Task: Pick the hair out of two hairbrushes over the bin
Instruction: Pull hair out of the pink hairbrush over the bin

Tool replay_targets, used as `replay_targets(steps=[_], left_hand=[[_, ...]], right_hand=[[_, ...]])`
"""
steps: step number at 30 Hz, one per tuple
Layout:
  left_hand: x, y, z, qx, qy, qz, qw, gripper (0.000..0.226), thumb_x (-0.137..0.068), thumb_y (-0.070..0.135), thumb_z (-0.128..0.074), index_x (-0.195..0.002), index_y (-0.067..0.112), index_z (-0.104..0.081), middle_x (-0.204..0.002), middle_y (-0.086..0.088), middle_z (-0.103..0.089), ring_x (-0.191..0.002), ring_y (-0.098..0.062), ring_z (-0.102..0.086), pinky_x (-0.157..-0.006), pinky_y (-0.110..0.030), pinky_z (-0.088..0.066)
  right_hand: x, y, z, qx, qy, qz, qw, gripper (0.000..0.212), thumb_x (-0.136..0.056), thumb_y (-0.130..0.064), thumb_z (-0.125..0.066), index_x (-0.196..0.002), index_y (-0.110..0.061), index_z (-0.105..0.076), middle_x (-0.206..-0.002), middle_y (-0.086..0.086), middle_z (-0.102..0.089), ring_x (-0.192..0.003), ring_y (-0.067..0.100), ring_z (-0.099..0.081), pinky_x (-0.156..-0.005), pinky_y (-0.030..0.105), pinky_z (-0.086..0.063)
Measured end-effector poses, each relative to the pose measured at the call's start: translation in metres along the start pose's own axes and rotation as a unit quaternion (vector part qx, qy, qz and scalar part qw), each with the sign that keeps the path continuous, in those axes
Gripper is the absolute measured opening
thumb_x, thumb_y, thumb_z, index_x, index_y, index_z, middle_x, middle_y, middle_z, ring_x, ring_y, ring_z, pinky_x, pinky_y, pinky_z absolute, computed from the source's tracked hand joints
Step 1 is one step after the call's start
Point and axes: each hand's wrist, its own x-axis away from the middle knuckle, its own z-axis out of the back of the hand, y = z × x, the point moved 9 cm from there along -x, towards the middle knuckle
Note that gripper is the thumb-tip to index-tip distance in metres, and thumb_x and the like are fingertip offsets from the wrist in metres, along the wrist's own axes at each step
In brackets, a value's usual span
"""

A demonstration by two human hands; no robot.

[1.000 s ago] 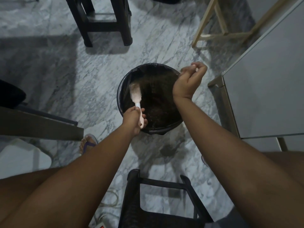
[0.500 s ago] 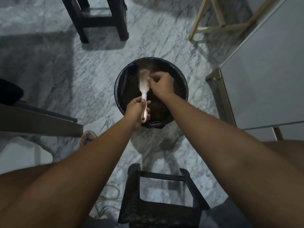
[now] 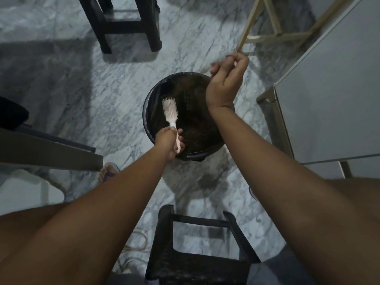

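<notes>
- The bin [image 3: 151,122], round and dark with a black liner, stands on the marble floor [image 3: 72,89], well away from the floor's edges as far as they show.
- The brush [image 3: 169,110], pale pink with a white neck, is over the bin's left half. Its bristles face up and its head points to the far rim.
- The left hand [image 3: 167,142] grips the brush handle, fingers wrapped round it, over the bin's near rim.
- The right hand [image 3: 226,83] is raised above the bin's far right rim, well apart from the brush. Its fingers [image 3: 236,58] are bunched tight at the tips and blurred; I cannot tell whether any hair is between them.
- The inside of the bin is dark brown; what lies there cannot be made out.
- A black stool [image 3: 197,221] stands on the floor near the person, and another [image 3: 123,25] on the far side.
- A grey cabinet [image 3: 329,99] is at the right, with a pale wooden frame [image 3: 275,37] beyond it.
- A sandalled foot [image 3: 107,171] rests on the floor left of the bin.
</notes>
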Motion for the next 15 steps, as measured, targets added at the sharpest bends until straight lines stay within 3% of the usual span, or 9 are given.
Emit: replay_targets(steps=[2, 3, 7, 9, 10, 11, 12, 13, 15], left_hand=[[0.003, 0.006, -0.003, -0.006, -0.007, -0.021, 1.0, 0.031, -0.103, 0.013, -0.039, -0.132, 0.008, -0.051, -0.096, -0.004, -0.059, -0.059, -0.011, -0.047, -0.042, -0.02, -0.037], [0.005, 0.008, -0.004, -0.009, -0.011, -0.029, 0.999, 0.031, -0.103, 0.013, -0.04, -0.133, 0.009, -0.05, -0.098, -0.004, -0.059, -0.06, -0.011, -0.048, -0.043, -0.02, -0.037], [0.011, 0.018, -0.008, -0.019, -0.029, -0.049, 0.998, 0.031, -0.104, 0.015, -0.043, -0.134, 0.011, -0.049, -0.104, -0.004, -0.063, -0.064, -0.012, -0.05, -0.046, -0.023, -0.04], [0.012, 0.021, -0.009, -0.028, -0.04, -0.062, 0.997, 0.03, -0.104, 0.016, -0.044, -0.133, 0.012, -0.05, -0.105, -0.004, -0.064, -0.064, -0.012, -0.051, -0.046, -0.024, -0.041], [0.013, 0.023, -0.008, -0.036, -0.046, -0.068, 0.996, 0.03, -0.104, 0.016, -0.044, -0.133, 0.013, -0.05, -0.106, -0.004, -0.065, -0.065, -0.013, -0.052, -0.047, -0.024, -0.042], [0.012, 0.023, -0.008, -0.045, -0.051, -0.074, 0.995, 0.03, -0.104, 0.017, -0.045, -0.133, 0.013, -0.051, -0.107, -0.003, -0.066, -0.066, -0.013, -0.053, -0.048, -0.025, -0.043], [0.014, 0.023, -0.008, -0.052, -0.056, -0.078, 0.994, 0.03, -0.104, 0.018, -0.046, -0.133, 0.013, -0.052, -0.107, -0.003, -0.066, -0.067, -0.013, -0.053, -0.048, -0.025, -0.043], [0.014, 0.023, -0.008, -0.053, -0.062, -0.081, 0.993, 0.029, -0.104, 0.018, -0.046, -0.132, 0.014, -0.052, -0.108, -0.003, -0.066, -0.067, -0.013, -0.053, -0.048, -0.025, -0.043], [0.017, 0.023, -0.009, -0.047, -0.072, -0.082, 0.993, 0.027, -0.104, 0.017, -0.046, -0.13, 0.017, -0.053, -0.108, -0.004, -0.066, -0.066, -0.013, -0.053, -0.048, -0.025, -0.042]], right_hand=[[-0.001, 0.026, -0.007, 0.142, -0.093, -0.091, 0.981, 0.017, -0.102, -0.011, -0.037, -0.107, -0.005, -0.052, -0.083, 0.0, -0.061, -0.076, 0.018, -0.062, -0.073, 0.036, -0.053], [0.006, 0.047, -0.013, 0.236, -0.179, -0.143, 0.944, 0.021, -0.1, -0.012, -0.04, -0.111, -0.006, -0.058, -0.096, 0.004, -0.065, -0.09, 0.021, -0.063, -0.083, 0.036, -0.052], [0.054, 0.1, -0.012, 0.451, -0.431, -0.23, 0.747, 0.036, -0.09, -0.015, -0.055, -0.121, 0.003, -0.063, -0.126, 0.023, -0.062, -0.119, 0.037, -0.059, -0.096, 0.036, -0.048], [0.074, 0.114, -0.005, 0.524, -0.507, -0.258, 0.634, 0.062, -0.088, -0.026, -0.059, -0.142, 0.0, -0.044, -0.145, 0.029, -0.043, -0.132, 0.042, -0.046, -0.103, 0.041, -0.044], [0.082, 0.118, -0.001, 0.542, -0.532, -0.272, 0.591, 0.078, -0.088, -0.029, -0.06, -0.152, -0.002, -0.025, -0.155, 0.031, -0.025, -0.14, 0.046, -0.034, -0.109, 0.045, -0.039], [0.086, 0.12, 0.0, 0.537, -0.543, -0.284, 0.58, 0.092, -0.089, -0.03, -0.061, -0.157, -0.006, -0.003, -0.16, 0.032, -0.005, -0.146, 0.049, -0.02, -0.114, 0.05, -0.031], [0.086, 0.118, -0.003, 0.503, -0.534, -0.293, 0.613, 0.102, -0.088, -0.028, -0.062, -0.157, -0.011, 0.011, -0.161, 0.031, 0.009, -0.149, 0.049, -0.01, -0.118, 0.052, -0.025], [0.081, 0.116, -0.011, 0.442, -0.502, -0.301, 0.68, 0.106, -0.087, -0.027, -0.063, -0.156, -0.015, 0.015, -0.162, 0.027, 0.013, -0.15, 0.046, -0.008, -0.12, 0.051, -0.022], [0.064, 0.109, -0.023, 0.299, -0.4, -0.283, 0.819, 0.099, -0.084, -0.027, -0.066, -0.159, -0.02, -0.001, -0.166, 0.016, -0.006, -0.15, 0.034, -0.02, -0.121, 0.045, -0.027]])
